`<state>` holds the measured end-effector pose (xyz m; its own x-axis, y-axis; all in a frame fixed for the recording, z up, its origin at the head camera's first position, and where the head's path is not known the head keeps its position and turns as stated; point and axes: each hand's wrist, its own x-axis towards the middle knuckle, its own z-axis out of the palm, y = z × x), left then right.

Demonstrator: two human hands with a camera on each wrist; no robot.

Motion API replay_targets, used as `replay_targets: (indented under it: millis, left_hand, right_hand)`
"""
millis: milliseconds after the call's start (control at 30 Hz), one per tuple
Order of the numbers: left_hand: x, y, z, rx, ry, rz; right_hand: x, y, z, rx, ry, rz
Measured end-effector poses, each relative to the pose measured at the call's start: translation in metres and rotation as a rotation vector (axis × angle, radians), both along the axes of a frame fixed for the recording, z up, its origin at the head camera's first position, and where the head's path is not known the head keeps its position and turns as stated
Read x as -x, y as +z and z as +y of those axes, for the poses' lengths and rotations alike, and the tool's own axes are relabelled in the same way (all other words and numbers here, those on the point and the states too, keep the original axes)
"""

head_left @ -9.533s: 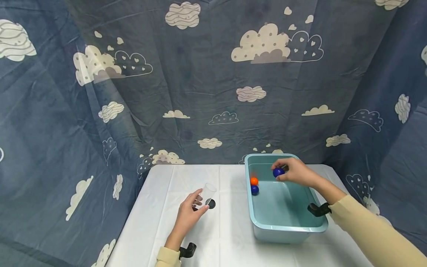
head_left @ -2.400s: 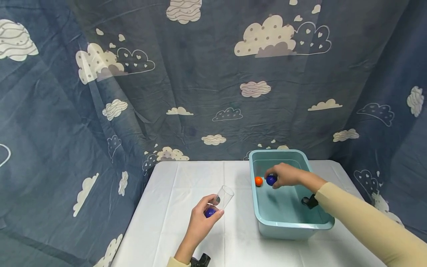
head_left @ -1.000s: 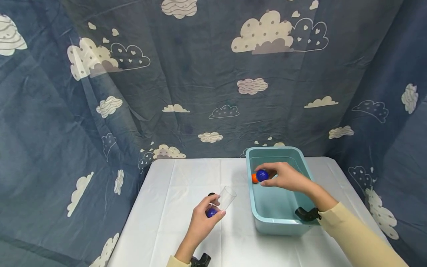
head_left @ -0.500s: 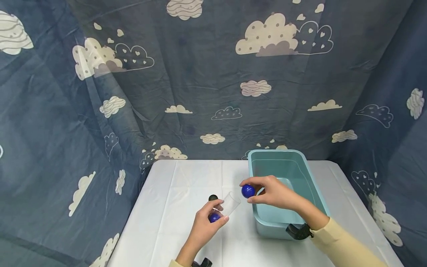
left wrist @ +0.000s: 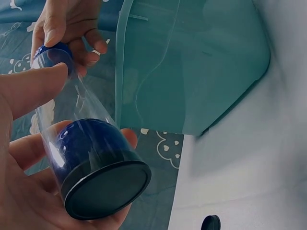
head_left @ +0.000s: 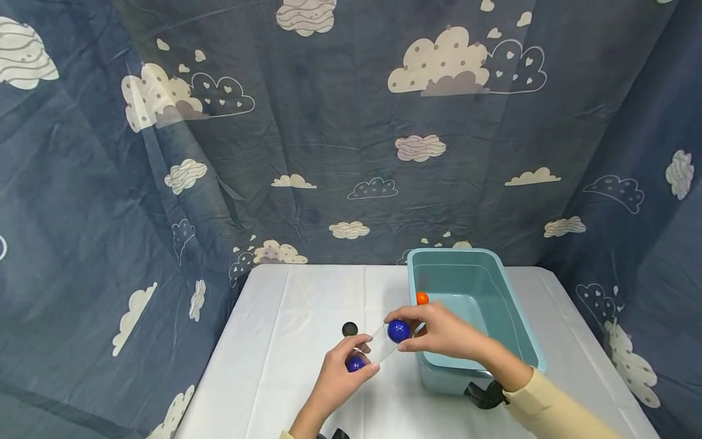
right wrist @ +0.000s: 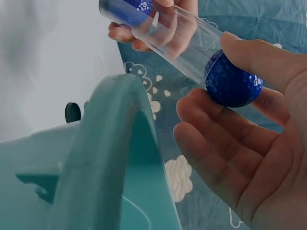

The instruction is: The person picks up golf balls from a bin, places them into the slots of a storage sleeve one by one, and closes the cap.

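My left hand [head_left: 337, 375] grips a clear plastic tube [head_left: 382, 346], tilted with its mouth toward the right hand. At the tube's lower end, above a black end cap [left wrist: 108, 189], sits one blue golf ball [left wrist: 93, 139]. My right hand [head_left: 450, 332] pinches a second blue golf ball [right wrist: 230, 81] right at the tube's mouth; in the right wrist view it fills the opening, partly inside the rim. On the table behind the left hand lies a loose black cap [head_left: 350, 329].
A teal plastic bin [head_left: 523, 317] stands on the white-covered table [head_left: 290, 341] under my right forearm. Inside it, by the left wall, an orange ball [head_left: 421, 298] shows. Dark blue cloth [head_left: 312, 146] with clouds hangs behind and at both sides.
The right hand has carried its blue golf ball from inside the bin leftward over the rim to the tube's mouth. Earlier, the other blue ball went from the bin into the tube.
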<state>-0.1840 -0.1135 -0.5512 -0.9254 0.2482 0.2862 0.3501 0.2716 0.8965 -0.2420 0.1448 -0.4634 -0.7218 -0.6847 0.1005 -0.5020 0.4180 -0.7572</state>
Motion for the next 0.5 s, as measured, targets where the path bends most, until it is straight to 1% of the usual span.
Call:
replay_targets:
  millis: [133, 233, 500]
  left_hand:
    - [0.0, 0.0003, 0.0, 0.003, 0.0, 0.006]
    - [-0.0014, 0.0008, -0.0005, 0.01, 0.0, -0.002]
    - [-0.0035, 0.0031, -0.0006, 0.026, -0.003, -0.015]
  right_hand:
    - [-0.0009, -0.0006, -0.0012, -0.002, -0.004, -0.009]
    - [-0.0017, -0.002, -0.0014, 0.002, -0.003, -0.019]
    - [-0.0028, -0.0029, -0.0023, -0.008, 0.0, 0.007]
